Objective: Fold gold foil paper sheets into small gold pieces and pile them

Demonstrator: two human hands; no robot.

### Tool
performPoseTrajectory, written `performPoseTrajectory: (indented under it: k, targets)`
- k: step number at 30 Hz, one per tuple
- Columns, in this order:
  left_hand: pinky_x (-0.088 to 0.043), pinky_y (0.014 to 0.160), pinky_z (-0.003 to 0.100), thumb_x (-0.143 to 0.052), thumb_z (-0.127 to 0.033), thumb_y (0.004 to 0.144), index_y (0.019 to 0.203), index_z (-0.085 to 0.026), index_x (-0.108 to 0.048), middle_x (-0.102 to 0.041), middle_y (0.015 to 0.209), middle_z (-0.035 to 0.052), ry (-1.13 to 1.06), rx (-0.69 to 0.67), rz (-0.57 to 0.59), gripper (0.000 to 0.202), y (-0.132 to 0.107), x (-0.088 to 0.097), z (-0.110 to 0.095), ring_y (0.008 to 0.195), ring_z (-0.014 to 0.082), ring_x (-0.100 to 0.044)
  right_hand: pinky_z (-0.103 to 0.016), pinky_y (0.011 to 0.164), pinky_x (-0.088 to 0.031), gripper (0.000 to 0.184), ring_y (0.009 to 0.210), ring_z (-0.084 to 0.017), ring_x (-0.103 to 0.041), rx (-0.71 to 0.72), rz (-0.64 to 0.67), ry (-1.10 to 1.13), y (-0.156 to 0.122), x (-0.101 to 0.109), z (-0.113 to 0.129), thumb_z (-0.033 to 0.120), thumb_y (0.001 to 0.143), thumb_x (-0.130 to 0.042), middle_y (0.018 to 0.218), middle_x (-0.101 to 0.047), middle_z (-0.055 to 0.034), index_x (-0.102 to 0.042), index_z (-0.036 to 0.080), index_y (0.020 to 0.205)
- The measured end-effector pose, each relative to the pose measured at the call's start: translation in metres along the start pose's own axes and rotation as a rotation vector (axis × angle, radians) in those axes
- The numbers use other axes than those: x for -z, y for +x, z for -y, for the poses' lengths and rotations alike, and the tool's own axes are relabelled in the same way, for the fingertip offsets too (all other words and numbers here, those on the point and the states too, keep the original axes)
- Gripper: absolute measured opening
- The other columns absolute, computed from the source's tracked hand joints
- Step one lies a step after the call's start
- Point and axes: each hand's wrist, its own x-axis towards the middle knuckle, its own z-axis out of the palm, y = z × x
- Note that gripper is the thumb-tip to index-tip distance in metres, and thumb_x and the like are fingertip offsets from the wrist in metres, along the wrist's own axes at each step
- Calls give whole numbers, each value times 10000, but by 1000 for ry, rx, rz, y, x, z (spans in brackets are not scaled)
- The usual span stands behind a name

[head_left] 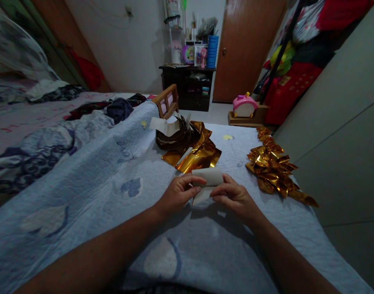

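Between my two hands, above the bed, is a sheet of paper (209, 176) with its pale side showing, curled over along its far edge. My left hand (183, 190) pinches its left side between thumb and fingers. On the right side, my right hand (231, 194) grips the same sheet, fingertips close to its lower edge. Just beyond my hands lie loose gold foil sheets (202, 157), beside a curved stack of dark-edged paper (176, 136) with pale sheets sticking up. To the right sits a pile of folded gold foil pieces (274, 167).
A light blue quilt (107, 196) with heart patterns covers the bed. Rumpled clothes (119, 109) lie at the left. Past the bed stand a wooden chair back (168, 100), a dark cabinet (187, 87) and a pink toy case (245, 107). A pale panel (337, 134) rises at the right.
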Motion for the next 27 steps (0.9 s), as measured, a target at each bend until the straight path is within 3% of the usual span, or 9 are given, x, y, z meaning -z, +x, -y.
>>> performPoseTrajectory:
  k: [6, 9, 12, 15, 18, 24, 27]
  targets:
    - [-512, 918, 377, -722, -327, 855, 946, -222, -819, -730, 1034, 88, 48, -80, 19, 170, -3, 0, -5, 971, 249, -662, -285, 621, -459, 145, 719, -161, -553, -75, -113, 28, 0, -3, 0, 352, 807, -758, 821, -608, -26, -739, 219, 752]
    - [-490, 960, 391, -667, -442, 904, 1008, -217, -815, -737, 1051, 101, 30, -89, 58, 289, -6, 1, -6, 1008, 267, -659, -278, 602, -451, 198, 674, -155, -550, -108, -156, 38, 0, -4, -1, 387, 789, -772, 739, -606, -7, -694, 211, 741]
    - [-501, 942, 390, -700, -535, 855, 1053, -192, -799, -726, 1089, 117, -12, -94, 85, 408, -7, 3, -6, 1038, 290, -657, -280, 615, -464, 246, 674, -157, -567, -122, -175, 93, 0, -7, -2, 412, 763, -795, 727, -623, -2, -657, 210, 743]
    - [-527, 876, 345, -833, -421, 748, 1056, -185, -781, -709, 1109, 109, 13, -86, 87, 392, -7, 1, -5, 1015, 270, -665, -285, 631, -472, 274, 677, -158, -580, -140, -189, 129, 0, -9, -3, 415, 744, -814, 726, -635, 1, -632, 211, 761]
    - [-531, 843, 317, -848, -311, 741, 1030, -187, -764, -714, 1069, 90, 67, -81, 50, 325, -6, -3, -2, 956, 231, -674, -287, 639, -473, 288, 671, -155, -585, -166, -196, 148, -1, -10, -5, 407, 743, -818, 726, -642, 4, -612, 212, 791]
    - [-517, 738, 279, -793, -290, 787, 817, -158, -731, -701, 819, 44, 29, -60, -36, 149, -5, -10, 2, 762, 173, -648, -264, 628, -482, 334, 722, -154, -614, -122, -235, 200, 0, -14, -7, 343, 754, -810, 834, -641, 11, -541, 251, 928]
    - [-505, 700, 265, -813, -295, 757, 781, -153, -717, -682, 768, 27, -36, -34, -61, 174, -4, -12, 2, 724, 160, -629, -252, 616, -497, 509, 790, -166, -652, -81, -249, 273, 2, -16, -7, 298, 730, -818, 970, -643, -1, -469, 302, 1101]
